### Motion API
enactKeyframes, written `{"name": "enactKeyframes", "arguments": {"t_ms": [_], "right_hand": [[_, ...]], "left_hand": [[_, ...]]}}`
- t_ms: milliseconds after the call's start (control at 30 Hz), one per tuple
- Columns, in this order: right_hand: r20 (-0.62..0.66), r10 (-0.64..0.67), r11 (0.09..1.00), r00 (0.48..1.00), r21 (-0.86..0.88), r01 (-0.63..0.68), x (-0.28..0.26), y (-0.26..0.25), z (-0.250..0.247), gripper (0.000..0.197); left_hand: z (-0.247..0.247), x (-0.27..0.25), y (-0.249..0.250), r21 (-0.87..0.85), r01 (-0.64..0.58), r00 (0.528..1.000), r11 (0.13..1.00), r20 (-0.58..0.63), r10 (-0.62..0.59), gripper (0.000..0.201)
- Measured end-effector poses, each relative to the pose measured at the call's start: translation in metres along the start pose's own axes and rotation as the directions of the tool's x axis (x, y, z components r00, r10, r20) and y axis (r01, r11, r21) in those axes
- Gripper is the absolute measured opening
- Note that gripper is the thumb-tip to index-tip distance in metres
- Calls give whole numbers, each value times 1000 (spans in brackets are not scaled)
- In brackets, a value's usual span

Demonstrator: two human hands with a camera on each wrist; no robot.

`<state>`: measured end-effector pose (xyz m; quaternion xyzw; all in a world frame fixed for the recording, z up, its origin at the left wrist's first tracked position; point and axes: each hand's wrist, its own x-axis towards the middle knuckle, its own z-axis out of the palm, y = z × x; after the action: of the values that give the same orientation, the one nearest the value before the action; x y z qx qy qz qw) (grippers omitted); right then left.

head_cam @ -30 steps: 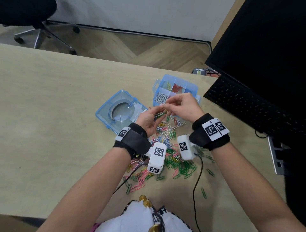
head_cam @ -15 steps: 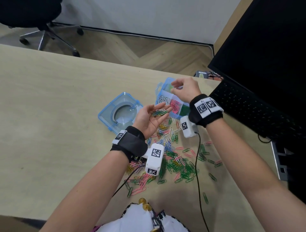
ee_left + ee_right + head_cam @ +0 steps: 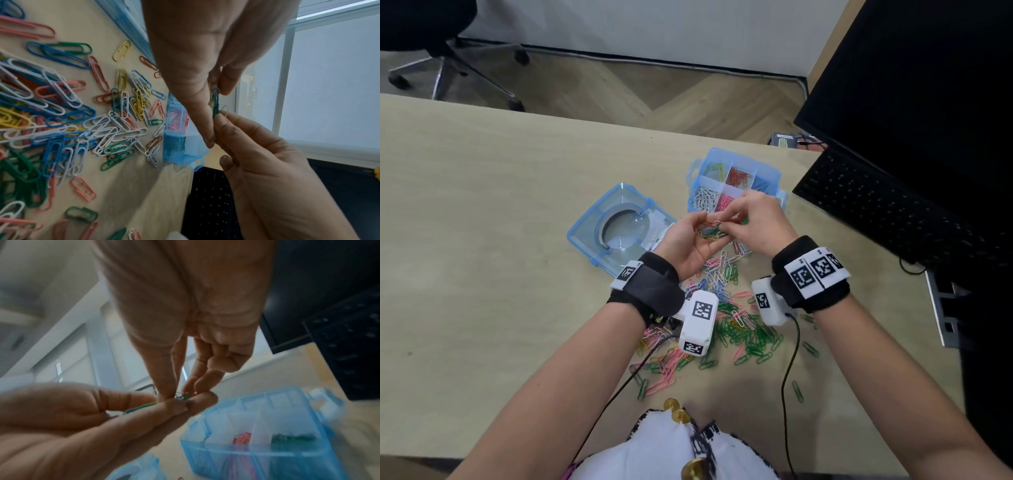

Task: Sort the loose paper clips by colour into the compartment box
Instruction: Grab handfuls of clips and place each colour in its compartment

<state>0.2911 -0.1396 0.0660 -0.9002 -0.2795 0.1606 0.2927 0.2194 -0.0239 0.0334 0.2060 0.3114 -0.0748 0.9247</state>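
My left hand [image 3: 686, 241] is cupped palm-up above the desk [image 3: 482, 212], its thumb and fingers curled round a small bunch of clips [image 3: 714, 233], mostly green with some blue and yellow, while my right hand [image 3: 756, 222] meets it from the other side and pinches one clip at the edge of that bunch between thumb and fingertip. Just beyond my hands sits the blue compartment box [image 3: 770, 173], open, with white, pink, green, red and blue clips each in their own sections, its lid [image 3: 619, 229] lying to the left. The loose paper clips [image 3: 726, 318] lie scattered on the desk beneath my wrists.
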Motion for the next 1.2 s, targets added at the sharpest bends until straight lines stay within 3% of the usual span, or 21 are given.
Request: {"name": "enactKeyframes", "arguments": {"t_ms": [133, 267, 400, 600, 700, 867, 1033, 1200], "right_hand": [[-98, 162, 942, 982, 310, -125, 1, 22, 1, 7], [-141, 321, 922, 937, 272, -275, 14, 40, 3, 11], [-78, 256, 956, 964, 169, -240, 32, 26, 5, 16], [-7, 180, 960, 984, 221, -174, 58, 4, 9, 23], [-18, 143, 975, 990, 177, -138, 47, 6, 8, 18], [155, 76, 996, 985, 32, -82, 4, 9, 15, 18], [50, 149, 984, 988, 91, -153, -15, 18, 25, 22], [65, 163, 961, 985, 216, -173, -19, 23, 24, 20]], "left_hand": [[1, 3, -6, 62, 25, 999, 998, -47, -22, 34], [-7, 8, -9, 65, 28, 993, 997, -119, -20, 31], [-15, 12, -10, 63, -1, 985, 998, -169, 12, 26], [-21, 9, -9, 26, -25, 985, 999, -171, 29, 37], [-21, 8, -9, 17, -11, 989, 1000, -148, 13, 39], [-19, 8, -10, -19, -20, 994, 1000, -107, 18, 36], [-18, 9, -15, 15, 16, 993, 1000, -116, -14, 35], [-20, 7, -16, 40, 40, 994, 998, -100, -36, 37]]}}
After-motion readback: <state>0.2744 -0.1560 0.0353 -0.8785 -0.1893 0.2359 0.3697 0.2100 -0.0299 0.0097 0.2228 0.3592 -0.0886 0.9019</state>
